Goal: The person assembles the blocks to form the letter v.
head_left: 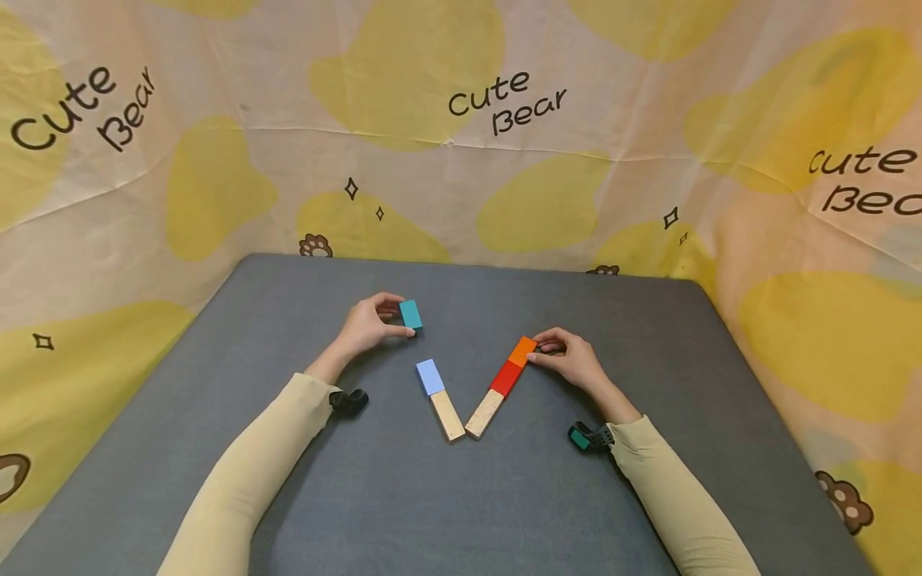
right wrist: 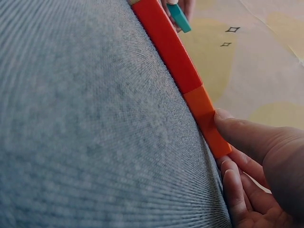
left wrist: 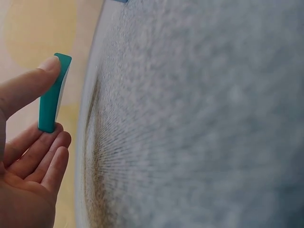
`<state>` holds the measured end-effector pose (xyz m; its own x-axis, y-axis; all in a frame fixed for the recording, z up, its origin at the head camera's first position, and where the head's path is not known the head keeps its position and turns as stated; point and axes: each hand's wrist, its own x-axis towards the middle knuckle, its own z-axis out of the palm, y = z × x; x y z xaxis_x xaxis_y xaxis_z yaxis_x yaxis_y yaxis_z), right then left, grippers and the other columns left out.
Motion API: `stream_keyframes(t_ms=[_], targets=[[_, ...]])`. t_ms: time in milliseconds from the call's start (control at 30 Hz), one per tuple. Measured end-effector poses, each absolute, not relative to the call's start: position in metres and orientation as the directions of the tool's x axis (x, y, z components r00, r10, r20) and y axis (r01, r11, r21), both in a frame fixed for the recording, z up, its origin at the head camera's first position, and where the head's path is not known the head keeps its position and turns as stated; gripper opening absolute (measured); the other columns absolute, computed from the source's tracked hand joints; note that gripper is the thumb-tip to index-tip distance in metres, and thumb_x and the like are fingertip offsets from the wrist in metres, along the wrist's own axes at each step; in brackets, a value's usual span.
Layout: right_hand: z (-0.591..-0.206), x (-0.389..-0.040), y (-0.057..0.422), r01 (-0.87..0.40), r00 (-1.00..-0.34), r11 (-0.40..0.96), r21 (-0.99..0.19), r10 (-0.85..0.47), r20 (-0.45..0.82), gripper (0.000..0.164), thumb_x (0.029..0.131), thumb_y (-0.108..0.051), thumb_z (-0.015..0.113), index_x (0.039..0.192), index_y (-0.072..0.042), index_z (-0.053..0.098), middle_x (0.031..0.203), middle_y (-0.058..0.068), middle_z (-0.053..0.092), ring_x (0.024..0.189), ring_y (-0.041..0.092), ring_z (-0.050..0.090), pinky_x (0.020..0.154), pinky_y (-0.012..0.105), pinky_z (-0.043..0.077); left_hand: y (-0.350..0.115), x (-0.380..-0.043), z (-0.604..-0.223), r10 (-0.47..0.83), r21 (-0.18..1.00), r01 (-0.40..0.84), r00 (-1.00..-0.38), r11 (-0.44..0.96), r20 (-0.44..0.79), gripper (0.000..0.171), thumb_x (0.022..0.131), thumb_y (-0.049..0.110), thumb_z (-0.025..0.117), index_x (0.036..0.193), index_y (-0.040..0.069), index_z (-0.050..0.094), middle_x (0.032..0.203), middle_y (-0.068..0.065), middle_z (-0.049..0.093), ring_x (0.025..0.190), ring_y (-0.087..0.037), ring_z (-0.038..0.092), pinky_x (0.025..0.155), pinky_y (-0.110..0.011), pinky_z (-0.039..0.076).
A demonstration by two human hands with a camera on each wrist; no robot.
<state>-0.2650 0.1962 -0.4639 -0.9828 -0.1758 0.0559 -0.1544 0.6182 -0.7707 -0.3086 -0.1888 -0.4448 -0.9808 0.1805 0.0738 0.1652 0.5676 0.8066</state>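
Observation:
My left hand [head_left: 367, 324] pinches a teal block [head_left: 410, 314] between thumb and fingertips; the left wrist view shows the thumb at one end of the teal block [left wrist: 53, 102] and fingertips at the other. With thumb and fingers my right hand [head_left: 572, 360] holds an orange block [head_left: 523, 351] lying on the table. That orange block [right wrist: 207, 121] meets the end of a red block [head_left: 507, 378], which continues into a plain wooden block [head_left: 484, 413]. A second row has a light blue block [head_left: 430, 377] against another wooden block [head_left: 448, 416]. Both rows converge toward me in a V.
A grey cloth-covered table [head_left: 461, 512] lies under everything. Behind and beside it hangs a yellow and cream printed curtain [head_left: 403, 96]. Dark bands [head_left: 349, 403] sit on both wrists, over light yellow sleeves [head_left: 245, 488].

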Motion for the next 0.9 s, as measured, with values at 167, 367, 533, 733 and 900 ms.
stream_keyframes(t_ms=[167,367,533,733,900], targets=[[-0.464,-0.265,0.196,-0.148,-0.982,0.612,-0.777,-0.182,0.044,0.041,0.079,-0.035,0.076,0.112,-0.012,0.066,0.108,0.010,0.067,0.099,0.022,0.062,0.086,0.039,0.049,-0.188,-0.305,-0.445,0.172,0.808,0.157,-0.983,0.568,0.070,0.064,0.069,0.028,0.086,0.124,0.011,0.058,0.118,-0.012,0.063,0.111,-0.030,0.059,0.096,-0.043,0.046],[-0.463,-0.264,0.197,-0.144,-0.982,0.608,-0.781,-0.185,0.037,0.042,0.080,-0.036,0.076,0.113,-0.012,0.065,0.109,0.010,0.067,0.100,0.023,0.062,0.087,0.040,0.049,-0.189,-0.300,-0.445,0.168,0.799,0.155,-0.983,0.580,0.069,0.065,0.068,0.030,0.086,0.123,0.012,0.058,0.117,-0.011,0.064,0.110,-0.029,0.060,0.095,-0.043,0.046],[-0.464,-0.265,0.197,-0.140,-0.982,0.609,-0.781,-0.184,0.033,0.043,0.079,-0.037,0.076,0.113,-0.012,0.065,0.109,0.010,0.067,0.100,0.023,0.062,0.087,0.040,0.049,-0.188,-0.296,-0.444,0.167,0.797,0.154,-0.984,0.584,0.067,0.064,0.067,0.031,0.086,0.122,0.012,0.059,0.116,-0.011,0.064,0.109,-0.029,0.060,0.095,-0.043,0.046],[-0.464,-0.265,0.197,-0.137,-0.982,0.607,-0.783,-0.185,0.028,0.042,0.080,-0.036,0.076,0.113,-0.012,0.065,0.109,0.010,0.067,0.100,0.023,0.062,0.086,0.040,0.049,-0.187,-0.291,-0.445,0.168,0.801,0.149,-0.984,0.580,0.061,0.064,0.067,0.030,0.086,0.122,0.012,0.059,0.117,-0.011,0.064,0.110,-0.029,0.060,0.096,-0.043,0.046],[-0.465,-0.266,0.197,-0.149,-0.981,0.602,-0.785,-0.188,0.042,0.042,0.079,-0.036,0.076,0.112,-0.012,0.066,0.108,0.010,0.067,0.099,0.023,0.062,0.086,0.039,0.049,-0.185,-0.288,-0.444,0.167,0.801,0.149,-0.984,0.580,0.062,0.064,0.068,0.029,0.086,0.122,0.011,0.059,0.117,-0.011,0.064,0.110,-0.029,0.060,0.096,-0.042,0.046]])
